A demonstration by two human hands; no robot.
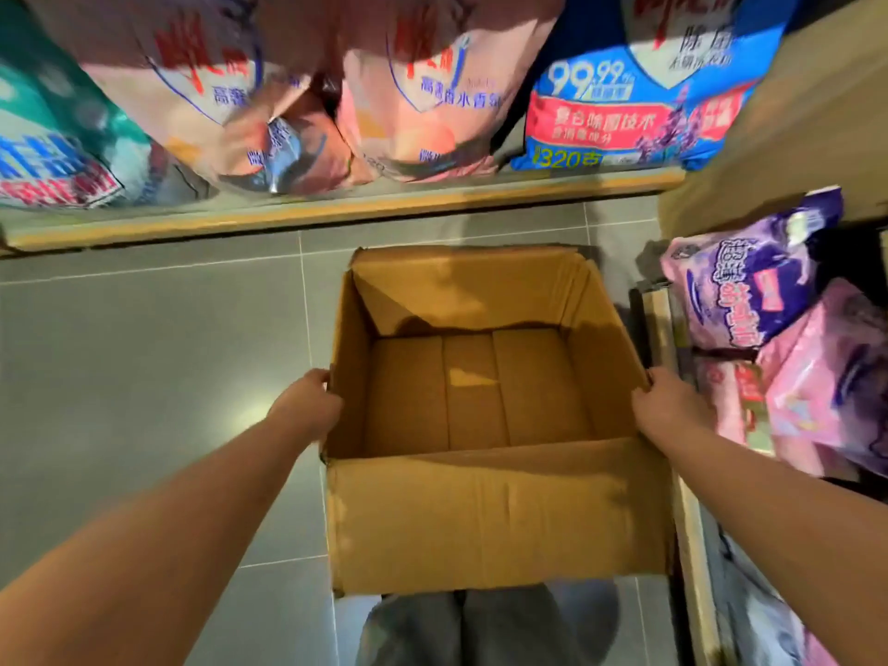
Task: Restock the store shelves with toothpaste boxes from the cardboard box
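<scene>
Head view, single entry: worn camera, wide-angle, pitched steeply downward. Close above the open cardboard box, frame centre. Shelf edge bows across the top; second shelf down the right border; trouser legs bottom centre.

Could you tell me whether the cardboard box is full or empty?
Empty: the cardboard box is open on top, and only its bare bottom flaps show inside.
</scene>
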